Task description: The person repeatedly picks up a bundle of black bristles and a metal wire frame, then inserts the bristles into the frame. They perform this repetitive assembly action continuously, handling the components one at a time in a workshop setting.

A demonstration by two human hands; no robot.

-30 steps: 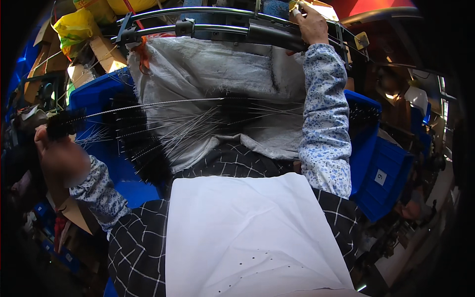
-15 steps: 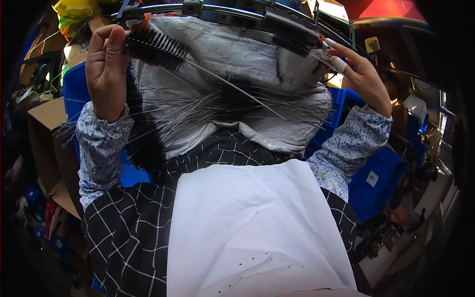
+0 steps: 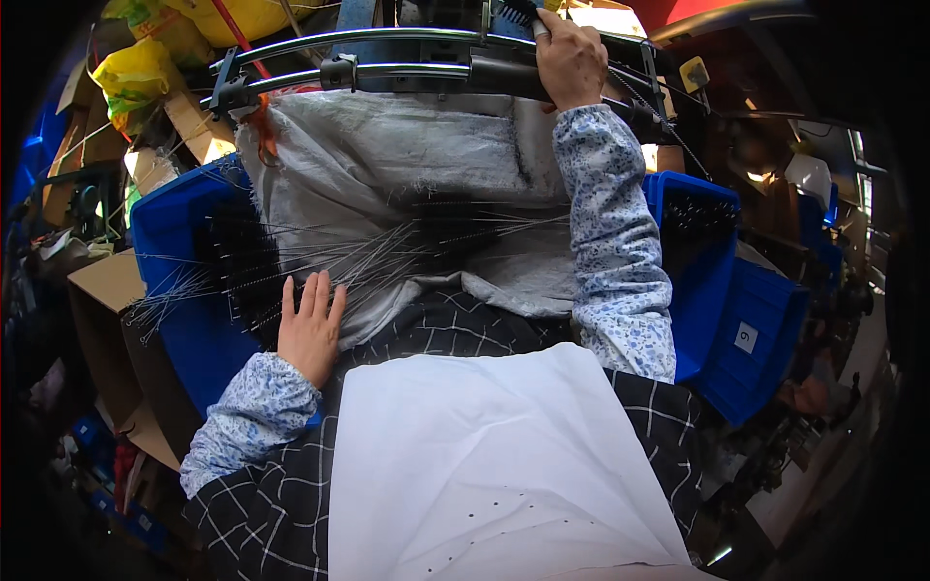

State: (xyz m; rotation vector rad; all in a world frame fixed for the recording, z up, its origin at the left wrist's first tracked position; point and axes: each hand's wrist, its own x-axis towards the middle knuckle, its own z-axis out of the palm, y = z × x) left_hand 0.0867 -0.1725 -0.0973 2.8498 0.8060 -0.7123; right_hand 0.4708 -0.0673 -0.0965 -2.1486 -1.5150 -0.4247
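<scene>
My right hand (image 3: 572, 60) is raised to the metal-railed machine (image 3: 417, 73) at the top, closed around a black bristle brush (image 3: 515, 10). The brush's twisted wire stem (image 3: 668, 126) slants down to the right from behind the hand. Lower on the left, my left hand (image 3: 312, 329) lies with its fingers outstretched over the wire stems of a heap of black brushes (image 3: 247, 266). More brushes (image 3: 450, 232) lie across the greyish-white cloth (image 3: 378, 145) in front of me, their stems pointing both ways.
A blue bin (image 3: 174, 228) stands at the left beside a cardboard box (image 3: 107, 281). To the right, another blue bin (image 3: 693, 281) holds black brushes, with a further labelled blue bin (image 3: 765, 363) beside it. Yellow plastic bags (image 3: 136, 73) sit at the upper left.
My left hand has let go of the brush it held up and come down to the heap. My right hand has moved left and upward along the machine with a brush.
</scene>
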